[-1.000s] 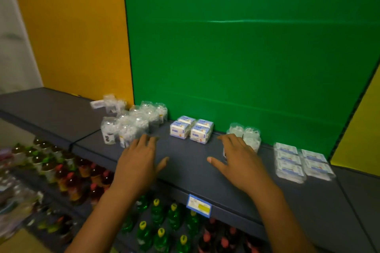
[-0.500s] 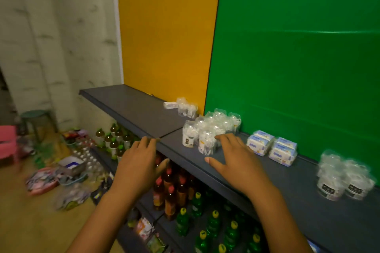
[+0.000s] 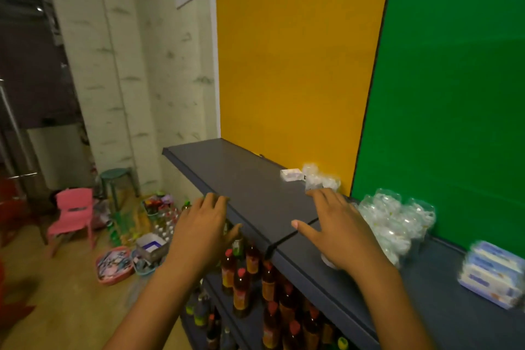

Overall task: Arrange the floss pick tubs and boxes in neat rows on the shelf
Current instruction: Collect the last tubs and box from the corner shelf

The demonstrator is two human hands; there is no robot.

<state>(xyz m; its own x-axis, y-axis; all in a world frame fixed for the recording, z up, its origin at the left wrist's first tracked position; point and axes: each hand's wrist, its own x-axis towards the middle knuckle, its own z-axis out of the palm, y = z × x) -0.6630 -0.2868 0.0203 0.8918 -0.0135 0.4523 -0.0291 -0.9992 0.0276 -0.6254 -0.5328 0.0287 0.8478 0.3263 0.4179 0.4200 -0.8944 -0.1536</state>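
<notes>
On the dark grey shelf [image 3: 241, 179], a cluster of clear floss pick tubs [image 3: 395, 221] stands against the green panel. My right hand [image 3: 335, 230] hovers open just left of that cluster, palm down, partly covering one tub at its front. A small white box [image 3: 291, 174] and a few more clear tubs [image 3: 319, 180] sit further back by the yellow panel. White and blue boxes [image 3: 494, 275] lie at the right edge, blurred. My left hand [image 3: 203, 229] is open, off the shelf's front edge, holding nothing.
Below the shelf stand rows of brown bottles with red caps [image 3: 255, 278]. On the floor to the left are a pink child's chair [image 3: 72, 214], a green stool [image 3: 118, 182] and baskets of small goods [image 3: 115, 264]. A pale wall closes the shelf's left end.
The view has swung left along the shelf, so the tubs and boxes slid right in the view. Both hands stay open; the right one now sits left of the tub cluster.
</notes>
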